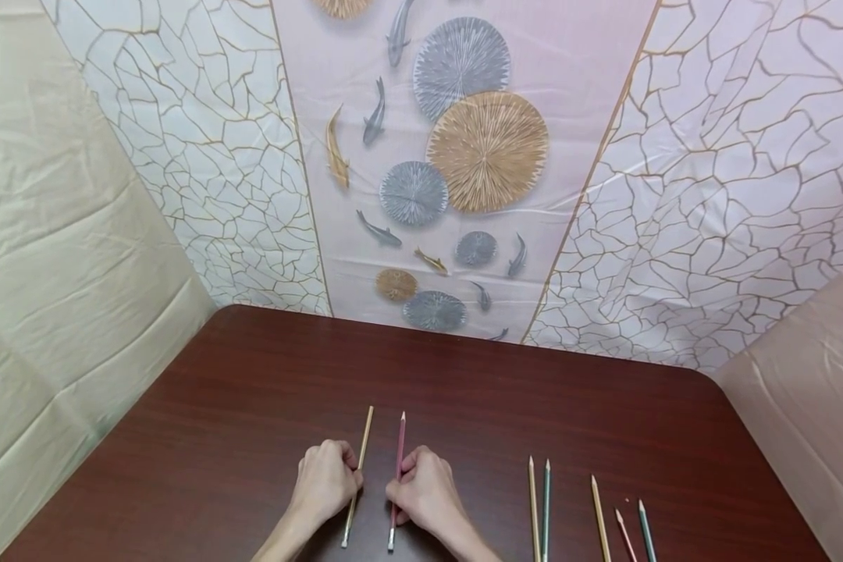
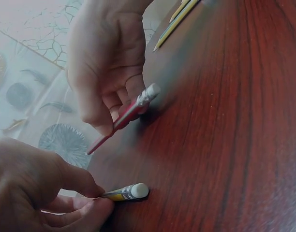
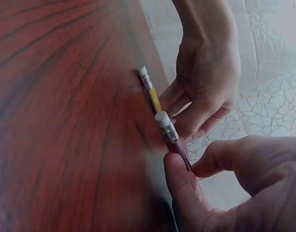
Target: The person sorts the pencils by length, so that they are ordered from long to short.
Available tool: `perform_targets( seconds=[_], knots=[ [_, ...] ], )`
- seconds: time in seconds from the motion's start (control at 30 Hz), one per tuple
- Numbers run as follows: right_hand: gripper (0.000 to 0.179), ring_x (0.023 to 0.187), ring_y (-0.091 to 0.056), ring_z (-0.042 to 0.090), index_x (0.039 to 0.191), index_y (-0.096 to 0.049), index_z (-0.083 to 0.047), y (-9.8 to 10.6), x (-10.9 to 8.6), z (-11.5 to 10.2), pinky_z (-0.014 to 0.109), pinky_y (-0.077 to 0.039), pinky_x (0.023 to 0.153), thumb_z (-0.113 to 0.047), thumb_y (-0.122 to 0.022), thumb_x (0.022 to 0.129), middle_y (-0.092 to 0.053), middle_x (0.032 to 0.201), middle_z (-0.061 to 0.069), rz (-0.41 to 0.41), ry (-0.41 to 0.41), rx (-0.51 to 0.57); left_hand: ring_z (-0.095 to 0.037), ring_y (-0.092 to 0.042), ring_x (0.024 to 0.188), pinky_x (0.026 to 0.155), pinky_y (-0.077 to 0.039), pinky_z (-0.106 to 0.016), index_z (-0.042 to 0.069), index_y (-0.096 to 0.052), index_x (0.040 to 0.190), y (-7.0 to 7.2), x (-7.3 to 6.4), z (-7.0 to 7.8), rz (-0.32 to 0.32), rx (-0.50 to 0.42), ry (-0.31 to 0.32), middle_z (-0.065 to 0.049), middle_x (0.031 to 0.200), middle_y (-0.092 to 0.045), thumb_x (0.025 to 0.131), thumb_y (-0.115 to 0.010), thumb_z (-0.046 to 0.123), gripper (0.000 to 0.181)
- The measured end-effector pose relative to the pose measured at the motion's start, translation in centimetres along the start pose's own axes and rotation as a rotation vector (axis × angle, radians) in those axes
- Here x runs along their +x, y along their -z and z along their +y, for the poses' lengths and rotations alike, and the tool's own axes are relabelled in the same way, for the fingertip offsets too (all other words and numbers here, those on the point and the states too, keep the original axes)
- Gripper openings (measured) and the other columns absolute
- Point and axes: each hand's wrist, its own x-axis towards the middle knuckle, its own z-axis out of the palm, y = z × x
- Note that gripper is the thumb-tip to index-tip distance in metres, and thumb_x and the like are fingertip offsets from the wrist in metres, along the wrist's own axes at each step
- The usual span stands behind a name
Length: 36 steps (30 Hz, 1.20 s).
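Two pencils lie roughly side by side in front of me, points away, each with a white eraser in a metal ferrule. My left hand (image 1: pixel 325 478) pinches the yellow pencil (image 1: pixel 366 437) between thumb and fingers, a little behind its eraser end in the left wrist view. To its right, my right hand (image 1: pixel 428 488) pinches the red pencil (image 1: pixel 401 441) by its middle. A gap of dark tabletop separates the two pencils in the head view. In the right wrist view the red pencil's eraser (image 3: pixel 162 119) overlaps the yellow pencil (image 3: pixel 154 99) behind it.
On the right of the brown table (image 1: pixel 267 367) lie more pencils: a yellow one (image 1: pixel 534 507) beside a green one (image 1: pixel 546 507), then another yellow one (image 1: pixel 600 515), a short pink one (image 1: pixel 625 535) and a teal one (image 1: pixel 647 531). Patterned cloth (image 1: pixel 246 156) hangs behind the table.
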Motion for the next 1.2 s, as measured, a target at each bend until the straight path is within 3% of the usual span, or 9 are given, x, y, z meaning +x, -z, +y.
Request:
perform_targets(
  seconds=[0.17,0.57,0.87,1.2],
  knots=[
    [0.021,0.039,-0.061,0.018,0.09,-0.054,0.005,-0.5,0.2,-0.1,0.029,-0.048,0.039,0.006,-0.063,0.071,-0.063,0.058,-0.002,0.0,0.01,0.017,-0.025,-0.061,0.061,0.06,-0.049,-0.046,0.017,-0.06,0.062,0.0,0.1,0.0,-0.002,-0.003,0.0,0.005,0.06,-0.057,0.061,-0.075,0.004,0.02],
    [0.02,0.036,-0.058,0.013,0.087,-0.056,0.003,-1.3,0.6,-0.4,0.027,-0.046,0.038,0.005,-0.065,0.069,-0.059,0.051,-0.006,0.032,0.036,-0.064,-0.026,-0.063,0.063,0.061,-0.05,-0.046,0.015,-0.064,0.068,-0.1,0.0,0.0,0.002,-0.013,-0.005,0.006,0.063,-0.06,0.061,-0.073,0.002,0.017],
    [0.017,0.031,-0.05,0.004,0.079,-0.057,-0.003,-1.8,1.1,-0.4,0.024,-0.047,0.047,0.002,-0.066,0.065,-0.051,0.041,-0.01,0.075,0.081,-0.219,-0.027,-0.063,0.063,0.062,-0.05,-0.047,0.014,-0.065,0.069,-0.1,0.2,0.0,0.004,-0.008,-0.018,0.006,0.063,-0.06,0.062,-0.075,0.003,0.017],
    [0.017,0.033,-0.055,0.009,0.077,-0.057,-0.002,-2.1,1.1,-0.6,0.024,-0.044,0.035,0.005,-0.067,0.065,-0.053,0.048,-0.004,0.052,0.059,-0.153,-0.027,-0.063,0.064,0.062,-0.049,-0.047,0.015,-0.066,0.07,0.0,0.1,-0.1,-0.011,-0.015,0.01,0.005,0.064,-0.061,0.062,-0.074,0.003,0.016]
  ],
)
